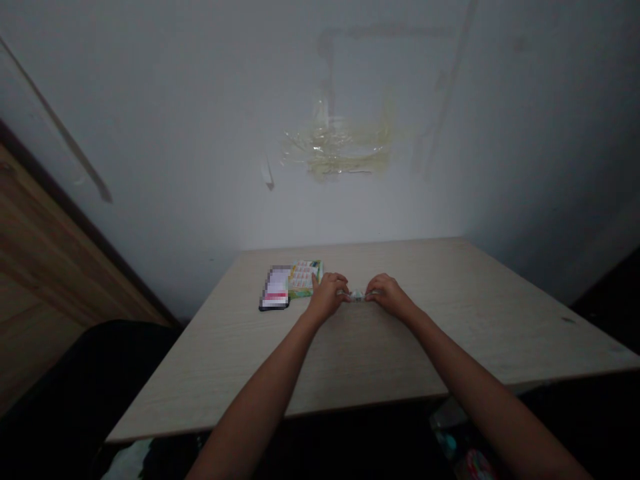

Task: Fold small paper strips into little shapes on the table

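Both my hands rest on the far middle of a pale wooden table (450, 333). My left hand (327, 295) and my right hand (387, 293) are each curled closed, pinching the two ends of one small pale object (357, 295) that lies between them on the tabletop. The object is too small and dim to name. Just left of my left hand lies a small colourful box (304, 277), and beside that a dark phone (275, 291) with a lit screen.
A white wall (200, 133) with old yellowed tape remains stands right behind the table. A wooden panel (35, 267) is at the left. A dark seat (85, 387) sits at the table's near left, and some clutter (460, 447) lies below the front edge.
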Tool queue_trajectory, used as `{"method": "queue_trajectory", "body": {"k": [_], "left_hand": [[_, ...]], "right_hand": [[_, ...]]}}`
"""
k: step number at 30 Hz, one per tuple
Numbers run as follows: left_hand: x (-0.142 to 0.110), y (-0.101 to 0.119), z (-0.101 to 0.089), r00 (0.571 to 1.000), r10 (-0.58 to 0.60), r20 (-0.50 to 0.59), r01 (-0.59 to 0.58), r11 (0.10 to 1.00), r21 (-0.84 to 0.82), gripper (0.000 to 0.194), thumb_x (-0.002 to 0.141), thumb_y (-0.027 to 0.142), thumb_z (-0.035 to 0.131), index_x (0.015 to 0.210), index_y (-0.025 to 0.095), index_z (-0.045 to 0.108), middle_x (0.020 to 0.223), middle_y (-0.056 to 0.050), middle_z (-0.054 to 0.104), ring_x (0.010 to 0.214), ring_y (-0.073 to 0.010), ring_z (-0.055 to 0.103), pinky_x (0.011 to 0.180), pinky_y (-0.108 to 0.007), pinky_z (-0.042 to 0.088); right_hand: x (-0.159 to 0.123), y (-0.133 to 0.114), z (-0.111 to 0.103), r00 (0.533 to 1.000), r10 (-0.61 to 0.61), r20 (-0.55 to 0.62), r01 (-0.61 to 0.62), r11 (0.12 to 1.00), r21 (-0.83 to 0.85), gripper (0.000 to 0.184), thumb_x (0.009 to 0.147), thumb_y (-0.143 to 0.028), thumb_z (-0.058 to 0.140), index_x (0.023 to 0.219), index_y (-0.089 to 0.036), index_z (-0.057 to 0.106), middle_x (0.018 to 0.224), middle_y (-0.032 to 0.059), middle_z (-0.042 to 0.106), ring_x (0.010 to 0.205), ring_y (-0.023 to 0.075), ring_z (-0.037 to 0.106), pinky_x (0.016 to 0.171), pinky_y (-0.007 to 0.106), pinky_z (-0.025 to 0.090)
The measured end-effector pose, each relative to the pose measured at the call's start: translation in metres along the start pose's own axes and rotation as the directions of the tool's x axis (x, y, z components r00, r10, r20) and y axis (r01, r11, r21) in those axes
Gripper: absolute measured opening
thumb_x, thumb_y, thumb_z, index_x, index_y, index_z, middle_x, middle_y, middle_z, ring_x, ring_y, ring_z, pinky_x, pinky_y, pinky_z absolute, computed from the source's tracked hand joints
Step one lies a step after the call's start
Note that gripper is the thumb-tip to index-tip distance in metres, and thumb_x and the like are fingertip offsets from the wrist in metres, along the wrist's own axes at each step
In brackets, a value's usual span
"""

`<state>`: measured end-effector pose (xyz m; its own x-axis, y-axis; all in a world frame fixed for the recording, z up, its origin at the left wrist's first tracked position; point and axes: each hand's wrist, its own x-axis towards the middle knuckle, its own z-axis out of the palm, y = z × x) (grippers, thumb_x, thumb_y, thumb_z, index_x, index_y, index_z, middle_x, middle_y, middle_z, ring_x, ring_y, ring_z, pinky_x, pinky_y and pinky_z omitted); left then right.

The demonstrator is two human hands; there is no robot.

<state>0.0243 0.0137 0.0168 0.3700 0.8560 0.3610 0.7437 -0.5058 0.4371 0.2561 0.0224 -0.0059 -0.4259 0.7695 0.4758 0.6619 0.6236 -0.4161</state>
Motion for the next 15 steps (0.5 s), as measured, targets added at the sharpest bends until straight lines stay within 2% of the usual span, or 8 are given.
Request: {"method": "queue_trajectory", "body": {"k": [5,11,15], "left_hand": [[-0.002,0.003,-0.001,0.999,0.028,-0.021,-0.027,0.999,0.021,0.015,0.086,0.021,0.065,0.076,0.026,0.076,0.122,-0.001,0.069,0.124,-0.0283,0.049,0.112,-0.069,-0.005],[0.001,0.001,0.003,0.999,0.043,-0.029,-0.042,0.999,0.033,0.016,0.086,0.022,0.065,0.077,0.029,0.076,0.114,0.001,0.073,0.123,-0.0260,0.049,0.114,-0.066,-0.004],[0.002,0.000,0.004,0.999,0.031,-0.045,-0.029,0.999,0.029,0.018,0.086,0.020,0.064,0.075,0.029,0.076,0.113,0.002,0.073,0.122,-0.0251,0.050,0.114,-0.065,-0.001]], "right_hand": [[-0.001,-0.005,-0.001,1.000,0.006,0.006,-0.005,0.993,-0.117,0.006,0.082,-0.020,0.071,0.078,-0.023,0.076,0.093,0.0053,0.072,0.097,0.0216,0.061,0.095,0.039,0.035],[-0.001,-0.015,-0.006,0.999,0.027,0.021,-0.024,0.988,-0.153,0.010,0.084,-0.017,0.068,0.079,-0.022,0.075,0.090,0.0043,0.071,0.098,0.0206,0.059,0.098,0.039,0.029],[0.000,-0.017,-0.008,0.999,0.026,0.024,-0.021,0.985,-0.173,0.011,0.084,-0.017,0.067,0.079,-0.022,0.075,0.088,0.0047,0.071,0.099,0.0215,0.058,0.097,0.040,0.029]]}}
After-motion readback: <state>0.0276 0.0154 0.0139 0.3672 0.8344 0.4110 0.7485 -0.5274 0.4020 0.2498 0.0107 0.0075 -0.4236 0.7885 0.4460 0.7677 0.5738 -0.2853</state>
